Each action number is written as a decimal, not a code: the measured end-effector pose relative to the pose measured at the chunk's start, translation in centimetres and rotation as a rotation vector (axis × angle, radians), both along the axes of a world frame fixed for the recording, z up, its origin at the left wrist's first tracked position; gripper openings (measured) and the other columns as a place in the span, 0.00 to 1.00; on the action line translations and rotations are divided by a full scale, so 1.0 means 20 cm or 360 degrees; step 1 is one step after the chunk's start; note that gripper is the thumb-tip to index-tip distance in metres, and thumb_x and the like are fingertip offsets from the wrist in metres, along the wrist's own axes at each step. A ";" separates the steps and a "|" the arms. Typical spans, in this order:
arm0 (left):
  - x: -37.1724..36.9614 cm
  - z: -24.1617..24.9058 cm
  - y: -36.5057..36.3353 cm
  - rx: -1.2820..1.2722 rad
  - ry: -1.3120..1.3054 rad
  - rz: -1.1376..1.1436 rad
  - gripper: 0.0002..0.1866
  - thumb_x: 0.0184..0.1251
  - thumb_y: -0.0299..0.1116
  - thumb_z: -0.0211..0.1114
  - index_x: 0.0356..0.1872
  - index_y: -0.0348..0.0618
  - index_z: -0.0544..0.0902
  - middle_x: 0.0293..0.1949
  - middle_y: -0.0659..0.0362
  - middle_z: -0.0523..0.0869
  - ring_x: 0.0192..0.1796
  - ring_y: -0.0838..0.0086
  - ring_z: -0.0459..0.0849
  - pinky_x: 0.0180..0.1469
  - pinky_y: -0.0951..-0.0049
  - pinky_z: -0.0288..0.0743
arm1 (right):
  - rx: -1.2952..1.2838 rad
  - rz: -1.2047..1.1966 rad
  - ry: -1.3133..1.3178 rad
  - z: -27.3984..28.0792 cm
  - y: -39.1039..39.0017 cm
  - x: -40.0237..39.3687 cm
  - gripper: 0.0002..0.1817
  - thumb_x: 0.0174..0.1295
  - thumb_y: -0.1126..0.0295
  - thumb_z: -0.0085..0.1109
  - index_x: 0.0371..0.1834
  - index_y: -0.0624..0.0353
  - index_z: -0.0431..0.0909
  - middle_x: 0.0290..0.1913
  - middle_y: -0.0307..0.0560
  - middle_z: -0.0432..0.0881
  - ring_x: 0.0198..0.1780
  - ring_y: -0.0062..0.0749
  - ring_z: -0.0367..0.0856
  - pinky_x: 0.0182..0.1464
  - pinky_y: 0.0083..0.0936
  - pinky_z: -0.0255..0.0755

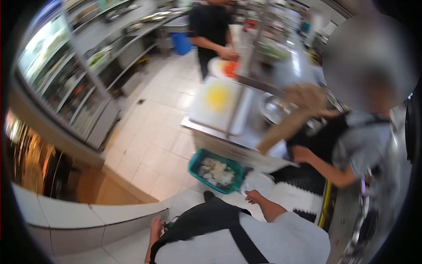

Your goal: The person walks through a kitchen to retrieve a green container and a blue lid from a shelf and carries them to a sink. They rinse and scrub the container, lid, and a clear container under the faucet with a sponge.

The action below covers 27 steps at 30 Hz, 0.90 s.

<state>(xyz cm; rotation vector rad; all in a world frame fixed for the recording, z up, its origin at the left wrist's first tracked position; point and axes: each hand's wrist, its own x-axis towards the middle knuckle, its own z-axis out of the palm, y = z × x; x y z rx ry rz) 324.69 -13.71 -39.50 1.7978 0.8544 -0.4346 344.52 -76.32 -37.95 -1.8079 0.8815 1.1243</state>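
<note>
My right hand (252, 197) is closed at the edge of a round, pale, translucent container or lid (258, 184), beside a teal basket (193, 166) on the floor. Whitish pieces (216, 171) lie in the basket. My left hand (156, 225) hangs low by my dark apron (193, 224), its fingers curled near a thin dark cord or strap; whether it holds that is too small to tell.
A worktop corner (189, 123) carries a white board (198, 110) with yellow food. A co-worker (351, 141) stands close on the right with a brown object (281, 132). Another person (209, 26) stands behind the worktop. Shelves (61, 75) line the left.
</note>
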 end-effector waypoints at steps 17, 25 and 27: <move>0.33 -0.24 0.36 -0.0277 0.0247 0.0413 0.14 0.71 0.42 0.64 0.28 0.46 0.85 0.24 0.58 0.82 0.25 0.62 0.80 0.31 0.58 0.75 | 0.0819 0.1022 -0.0107 0.36 2.26 1.85 0.29 0.70 0.45 0.64 0.64 0.55 0.79 0.58 0.45 0.82 0.50 0.32 0.84 0.50 0.34 0.79; 1.28 -0.07 1.29 -0.0456 0.0326 0.1097 0.13 0.75 0.43 0.63 0.53 0.54 0.84 0.37 0.63 0.83 0.32 0.70 0.83 0.31 0.68 0.75 | 0.0375 0.1068 -0.0064 0.13 2.67 2.38 0.27 0.70 0.46 0.64 0.59 0.57 0.80 0.52 0.44 0.84 0.45 0.33 0.85 0.42 0.33 0.79; 1.54 -0.01 1.51 -0.0381 0.0262 0.1110 0.12 0.75 0.42 0.63 0.53 0.52 0.84 0.38 0.63 0.83 0.34 0.71 0.83 0.30 0.70 0.75 | 0.0376 0.0985 -0.0064 0.14 2.73 2.47 0.27 0.70 0.46 0.64 0.58 0.57 0.80 0.51 0.44 0.84 0.45 0.33 0.86 0.41 0.32 0.79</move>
